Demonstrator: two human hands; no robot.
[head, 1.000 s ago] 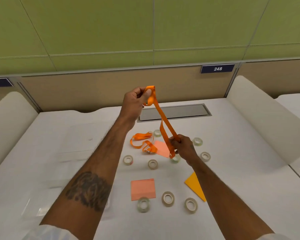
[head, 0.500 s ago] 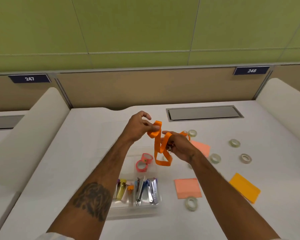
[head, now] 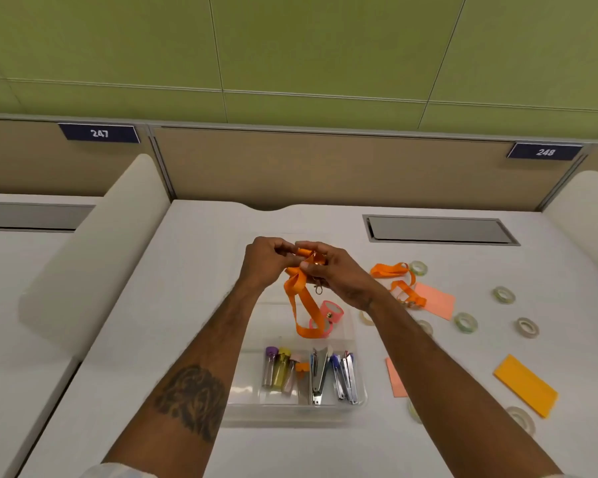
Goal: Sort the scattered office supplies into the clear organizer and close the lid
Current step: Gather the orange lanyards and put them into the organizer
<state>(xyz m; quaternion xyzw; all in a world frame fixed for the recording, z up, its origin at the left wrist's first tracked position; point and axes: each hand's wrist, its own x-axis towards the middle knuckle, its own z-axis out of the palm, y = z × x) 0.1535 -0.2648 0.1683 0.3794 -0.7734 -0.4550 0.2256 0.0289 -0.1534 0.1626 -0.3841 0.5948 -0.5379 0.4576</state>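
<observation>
Both hands hold an orange lanyard [head: 302, 305] above the clear organizer [head: 242, 414]. My left hand [head: 265, 262] pinches its folded top, and my right hand [head: 335, 274] grips the bunched strap by the metal clip. A loop of strap hangs down over the organizer's back compartment, where pink tape rolls [head: 332, 313] lie. The front compartments hold small tubes [head: 278, 369] and staplers [head: 346, 376]. A second orange lanyard [head: 394, 276] lies on the table to the right.
Several tape rolls [head: 465, 322] are scattered right of the organizer, with pink sticky notes [head: 435, 300], another pink pad [head: 394, 379] and an orange-yellow pad [head: 525, 384]. A grey cable hatch [head: 439, 229] sits at the back. White padded dividers [head: 94, 250] flank the desk.
My hands have come together and gathered the stretched lanyard into a bunch. The view has swung left and the organizer has come into sight under the hands.
</observation>
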